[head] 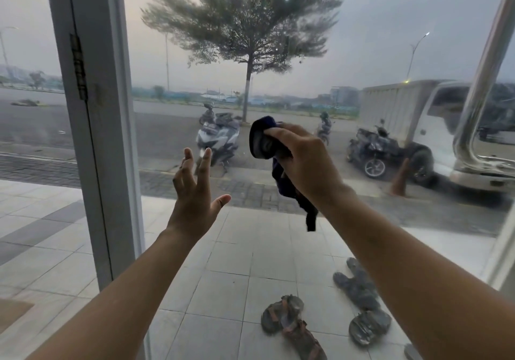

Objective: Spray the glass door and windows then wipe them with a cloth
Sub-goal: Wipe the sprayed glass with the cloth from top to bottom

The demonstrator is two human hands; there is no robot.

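- Two bare forearms enter from the bottom edge, the left forearm (111, 290) rising from the lower left and the right forearm (418, 262) from the lower right. Both reach up and forward toward the glass door (292, 61).
- Left hand (195, 192): back toward the camera, fingers straight and spread, thumb out to the right. It holds nothing. Contact with the pane cannot be told.
- Right hand (303, 159): higher than the left and to its right, fingers curled round a dark blue cloth (262, 139).
- The cloth is bunched into a rounded wad that sticks out to the left of the right hand's fingertips, toward the pane. A loose tail hangs down below the wrist.
- The wad lies up and to the right of the left hand's fingertips, near them but apart. Whether it touches the glass is not certain.
- The pane shows a hazy film and small specks in its upper part.
- A white door frame (94, 109) stands left of the left hand, with a metal hinge (79, 67) on it. A chrome handle (479, 95) curves down at the far right.
- Through the glass: pale floor tiles (223, 276), brown strap sandals (289, 323), grey slippers (359, 298), parked scooters (217, 136), a white truck (404, 109), an orange cone (400, 177) and a tree (245, 19).
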